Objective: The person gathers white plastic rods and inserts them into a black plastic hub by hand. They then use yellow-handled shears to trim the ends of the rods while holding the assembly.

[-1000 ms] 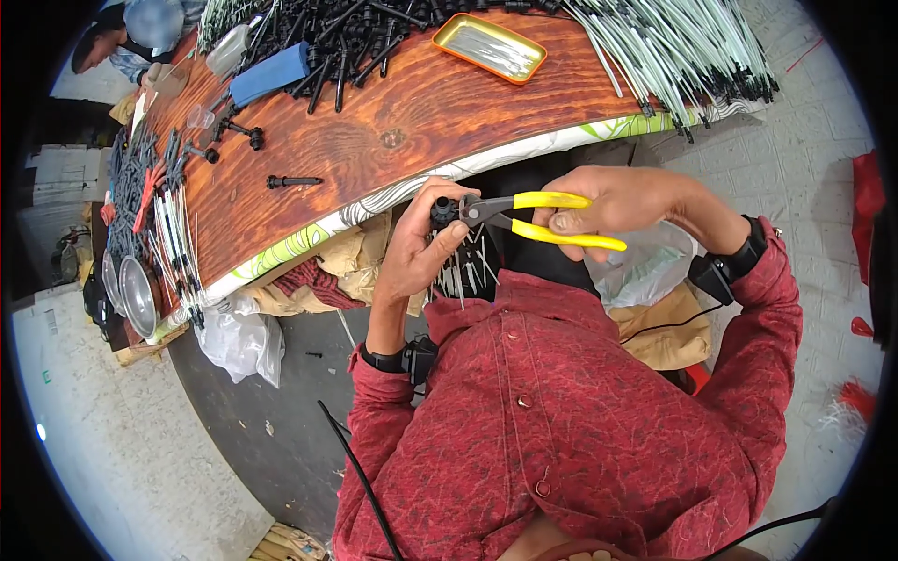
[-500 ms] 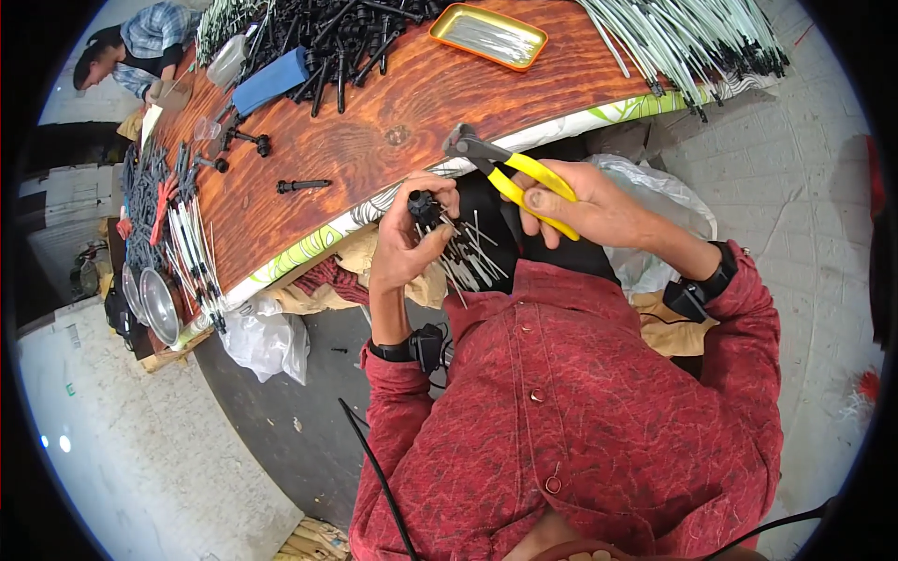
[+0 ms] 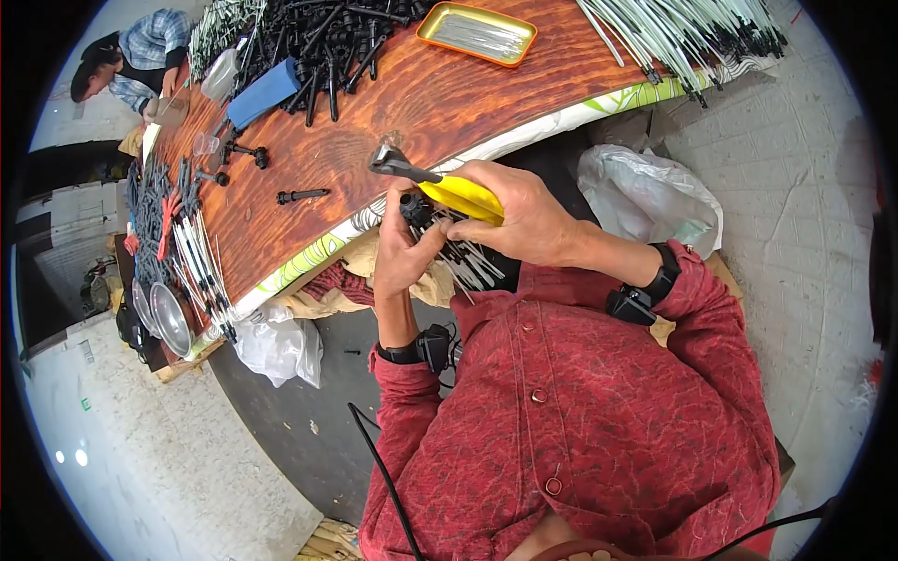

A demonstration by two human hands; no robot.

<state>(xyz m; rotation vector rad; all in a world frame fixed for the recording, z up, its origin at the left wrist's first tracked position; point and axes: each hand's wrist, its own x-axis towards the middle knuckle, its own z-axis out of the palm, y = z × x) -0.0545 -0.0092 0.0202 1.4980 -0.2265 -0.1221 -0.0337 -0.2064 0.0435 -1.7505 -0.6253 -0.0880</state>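
My left hand (image 3: 400, 254) is closed around a black plastic fitting (image 3: 412, 208) with a round, ridged end that points up. In my right hand (image 3: 528, 213) are end-cutting pincers with yellow handles (image 3: 465, 197). Their handles are squeezed together, and the dark metal head stands above the fitting, apart from it. My right thumb reaches in beside my left thumb; what lies between them is too small to make out. Several thin pale strips (image 3: 473, 266) fan out below the hands over my lap. My palms hide part of the fitting.
On the wooden table (image 3: 309, 154) lie a single black fitting (image 3: 303, 196), a heap of black fittings (image 3: 329, 47), a blue block (image 3: 264, 93), a yellow tray (image 3: 531, 51) of thin strips and pale rods (image 3: 669, 42). Another person (image 3: 140, 56) works at the far left.
My right hand has moved left and in toward my left hand, bringing the pincers above the fitting. The pincers' handles, spread before, are now together. My left hand keeps its hold.
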